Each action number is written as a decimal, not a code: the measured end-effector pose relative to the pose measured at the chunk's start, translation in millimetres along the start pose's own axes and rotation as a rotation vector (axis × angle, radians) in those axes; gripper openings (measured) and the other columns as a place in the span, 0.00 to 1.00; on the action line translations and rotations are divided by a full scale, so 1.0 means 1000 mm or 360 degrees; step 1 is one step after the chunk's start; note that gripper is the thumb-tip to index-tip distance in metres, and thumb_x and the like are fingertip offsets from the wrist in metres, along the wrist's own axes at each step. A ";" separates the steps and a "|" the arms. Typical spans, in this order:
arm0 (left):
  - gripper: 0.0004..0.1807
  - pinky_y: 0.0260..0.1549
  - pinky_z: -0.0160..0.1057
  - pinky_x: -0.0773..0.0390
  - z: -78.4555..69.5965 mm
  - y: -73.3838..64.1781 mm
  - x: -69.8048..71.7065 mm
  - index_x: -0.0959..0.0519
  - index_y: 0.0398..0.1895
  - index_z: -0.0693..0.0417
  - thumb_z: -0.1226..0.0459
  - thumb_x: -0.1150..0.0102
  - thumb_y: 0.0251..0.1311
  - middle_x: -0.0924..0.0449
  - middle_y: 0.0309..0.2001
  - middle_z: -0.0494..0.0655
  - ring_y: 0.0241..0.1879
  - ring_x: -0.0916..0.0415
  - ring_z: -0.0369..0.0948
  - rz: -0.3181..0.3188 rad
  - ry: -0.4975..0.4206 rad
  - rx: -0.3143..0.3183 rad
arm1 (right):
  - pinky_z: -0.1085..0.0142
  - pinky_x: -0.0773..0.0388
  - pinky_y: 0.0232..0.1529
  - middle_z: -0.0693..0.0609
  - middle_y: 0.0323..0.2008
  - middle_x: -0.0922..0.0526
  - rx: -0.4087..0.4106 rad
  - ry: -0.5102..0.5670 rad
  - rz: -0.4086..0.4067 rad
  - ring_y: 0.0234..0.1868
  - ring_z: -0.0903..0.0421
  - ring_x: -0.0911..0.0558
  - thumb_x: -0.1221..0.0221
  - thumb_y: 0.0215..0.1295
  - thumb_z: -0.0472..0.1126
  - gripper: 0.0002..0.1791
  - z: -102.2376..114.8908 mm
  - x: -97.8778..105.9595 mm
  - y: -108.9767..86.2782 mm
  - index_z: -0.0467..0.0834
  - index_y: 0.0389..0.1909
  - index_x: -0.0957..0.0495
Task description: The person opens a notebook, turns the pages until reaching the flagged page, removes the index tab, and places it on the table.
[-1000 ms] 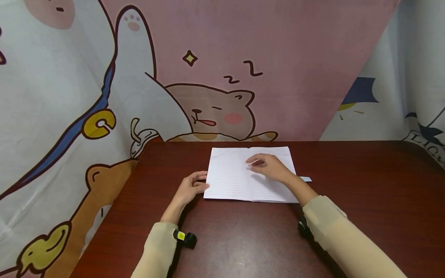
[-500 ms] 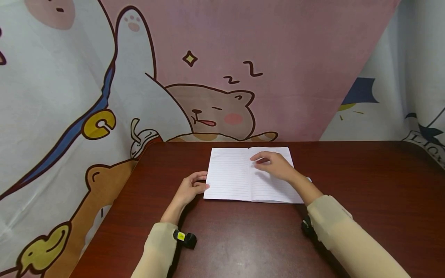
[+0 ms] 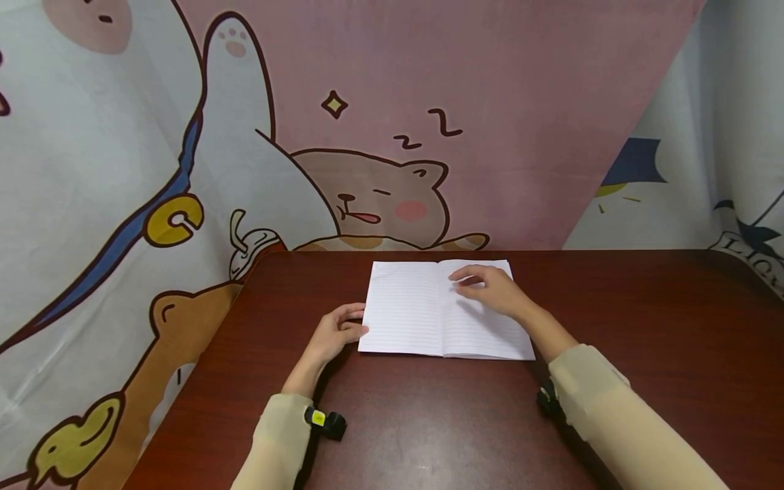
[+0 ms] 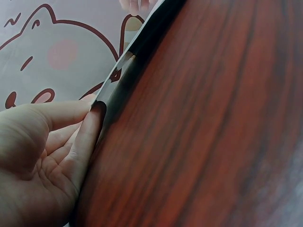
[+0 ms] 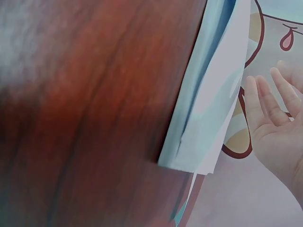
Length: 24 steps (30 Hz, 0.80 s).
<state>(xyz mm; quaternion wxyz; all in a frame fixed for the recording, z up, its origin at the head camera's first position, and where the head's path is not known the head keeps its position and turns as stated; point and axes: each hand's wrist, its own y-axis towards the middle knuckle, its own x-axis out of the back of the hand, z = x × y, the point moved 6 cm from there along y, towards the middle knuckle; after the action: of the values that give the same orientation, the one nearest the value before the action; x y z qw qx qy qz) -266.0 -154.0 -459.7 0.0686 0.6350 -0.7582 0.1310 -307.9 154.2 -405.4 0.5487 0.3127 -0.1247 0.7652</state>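
An open notebook (image 3: 401, 309) with white lined pages lies on the brown table. At its left edge my left hand (image 3: 331, 333) pinches the pages and cover between thumb and fingers; the left wrist view shows the thumb (image 4: 71, 113) on top and a finger under the edge. Above the right page hovers my right hand (image 3: 493, 291), fingers loosely bent and holding nothing. In the right wrist view this hand is apart from the notebook, whose right pages (image 5: 213, 113) lift slightly at the edge.
The brown wooden table (image 3: 649, 327) reaches back to a cartoon-printed cloth (image 3: 520, 122). A thin pale blue tip (image 5: 180, 215) pokes out past the notebook in the right wrist view. Each forearm wears a wrist camera (image 3: 331, 425) at the sleeve cuff.
My right hand has drifted a little to the right over the right page, and its forearm now hides the pale tab beside the notebook. The left hand stays in place.
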 end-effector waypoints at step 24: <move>0.26 0.43 0.36 0.17 0.000 0.001 0.001 0.27 0.65 0.61 0.71 0.36 0.62 0.23 0.59 0.63 0.47 0.19 0.45 -0.0007 0.0012 0.0002 | 0.48 0.25 0.58 0.41 0.55 0.16 -0.0053 -0.0038 -0.0078 0.56 0.41 0.17 0.38 0.67 0.37 0.16 -0.015 0.021 -0.007 0.38 0.53 0.19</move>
<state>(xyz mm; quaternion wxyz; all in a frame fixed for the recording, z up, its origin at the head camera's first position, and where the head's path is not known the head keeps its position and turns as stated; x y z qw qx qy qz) -266.9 -154.9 -460.0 0.0712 0.6363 -0.7564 0.1338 -310.5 180.7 -405.0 0.5709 0.3156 -0.1362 0.7456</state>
